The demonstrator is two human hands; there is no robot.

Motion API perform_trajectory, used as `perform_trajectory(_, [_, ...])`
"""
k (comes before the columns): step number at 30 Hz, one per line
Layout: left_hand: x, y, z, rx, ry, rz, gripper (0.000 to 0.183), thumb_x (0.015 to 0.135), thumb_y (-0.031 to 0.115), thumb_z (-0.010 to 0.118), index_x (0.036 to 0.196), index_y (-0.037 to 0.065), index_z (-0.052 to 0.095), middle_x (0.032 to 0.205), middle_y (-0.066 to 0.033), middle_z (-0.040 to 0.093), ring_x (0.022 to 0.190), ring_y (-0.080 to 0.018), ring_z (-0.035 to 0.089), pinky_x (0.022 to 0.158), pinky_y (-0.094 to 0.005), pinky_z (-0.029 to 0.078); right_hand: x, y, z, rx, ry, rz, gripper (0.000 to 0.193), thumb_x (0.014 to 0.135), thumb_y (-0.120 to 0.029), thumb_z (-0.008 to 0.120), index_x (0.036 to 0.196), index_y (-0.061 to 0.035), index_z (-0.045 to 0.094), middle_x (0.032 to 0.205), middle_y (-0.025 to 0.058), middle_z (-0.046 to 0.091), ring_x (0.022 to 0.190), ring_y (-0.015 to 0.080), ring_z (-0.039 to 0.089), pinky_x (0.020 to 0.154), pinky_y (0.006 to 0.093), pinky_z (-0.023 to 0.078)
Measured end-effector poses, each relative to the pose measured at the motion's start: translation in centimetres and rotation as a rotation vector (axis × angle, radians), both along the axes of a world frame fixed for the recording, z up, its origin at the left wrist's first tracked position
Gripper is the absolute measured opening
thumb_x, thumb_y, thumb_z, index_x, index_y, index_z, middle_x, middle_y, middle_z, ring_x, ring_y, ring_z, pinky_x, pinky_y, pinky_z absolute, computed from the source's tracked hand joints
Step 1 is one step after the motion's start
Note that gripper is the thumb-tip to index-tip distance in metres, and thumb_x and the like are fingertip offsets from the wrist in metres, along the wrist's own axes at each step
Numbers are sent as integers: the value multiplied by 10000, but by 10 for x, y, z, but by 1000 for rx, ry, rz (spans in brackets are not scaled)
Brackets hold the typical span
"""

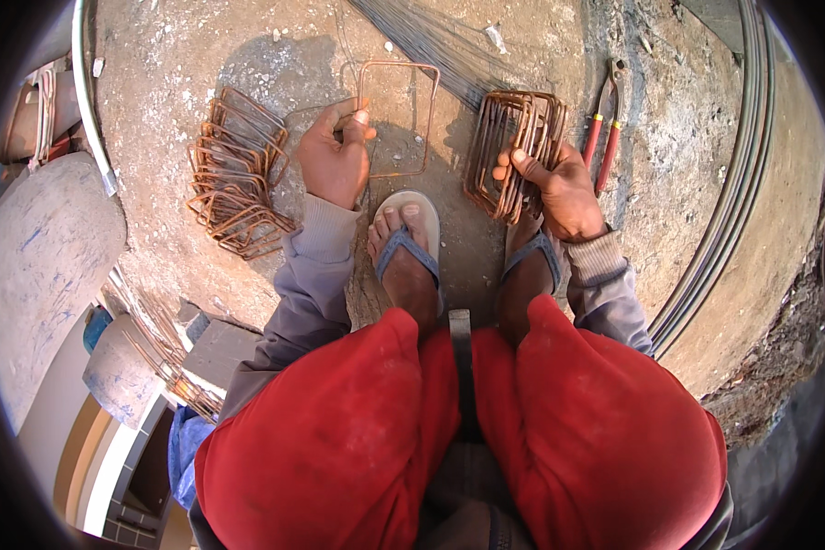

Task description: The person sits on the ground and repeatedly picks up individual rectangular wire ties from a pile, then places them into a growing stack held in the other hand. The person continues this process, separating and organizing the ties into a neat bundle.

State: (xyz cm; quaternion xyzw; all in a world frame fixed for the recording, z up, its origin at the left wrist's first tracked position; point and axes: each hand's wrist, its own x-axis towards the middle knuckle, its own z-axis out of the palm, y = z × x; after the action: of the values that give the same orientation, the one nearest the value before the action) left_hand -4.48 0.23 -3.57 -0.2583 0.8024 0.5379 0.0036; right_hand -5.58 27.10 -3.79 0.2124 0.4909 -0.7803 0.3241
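Observation:
My left hand [336, 156] pinches one side of a single rusty rectangular wire stirrup [428, 119], which stands out to the right of the fingers above the ground. Around a thick bundle of the same rectangular stirrups [495, 137] my right hand [559, 188] is closed, with the thumb over the near wires. That bundle is above my right foot. Left of my left hand, a loose heap of bent stirrups [238, 174] lies on the concrete, its pieces overlapping at various angles.
Pliers with red handles [603, 128] lie right of my right hand. Thin binding wires [431, 41] spread across the ground ahead. Long rods [738, 183] curve along the right side. A pale pipe [81, 92] and a greyish board [50, 266] are at the left. My sandalled feet [408, 247] stand between.

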Motion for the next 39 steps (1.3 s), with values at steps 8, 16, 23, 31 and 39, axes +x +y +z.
perform_trajectory(8, [4,12,-22,-931,268,-294,329,758,140,757,1049,31,647,894,-167,594,797,-362,623,699,-440,490,-3,0,2,21,-7,32,168,917,-23,621,1067,39,579,926,133,679,804,211,693,704,322,591])
perform_trajectory(16, [22,35,-39,-618,-82,-564,294,747,169,778,967,25,645,863,-142,634,776,-307,648,696,-396,509,-1,5,-6,-5,-13,16,207,920,-43,621,1107,25,562,917,122,670,785,215,687,668,330,596])
perform_trajectory(23, [24,36,-38,-598,-72,-528,207,783,76,700,979,23,661,872,-134,666,771,-290,661,684,-375,518,-3,3,-3,7,-25,35,189,924,-41,613,1093,22,552,909,124,666,783,214,688,667,331,601])
perform_trajectory(31, [23,22,11,-427,62,-459,224,863,32,607,1083,12,641,869,-120,642,748,-191,652,678,-312,519,-2,4,-4,19,-6,25,177,927,-44,609,1083,20,555,914,119,666,785,211,691,666,326,602])
perform_trajectory(39, [18,23,53,38,-77,-211,217,981,39,486,1157,-8,604,890,-50,585,718,-79,550,625,-216,468,-2,4,-6,32,0,34,166,928,-46,610,1076,14,564,909,112,666,783,200,691,660,321,602])
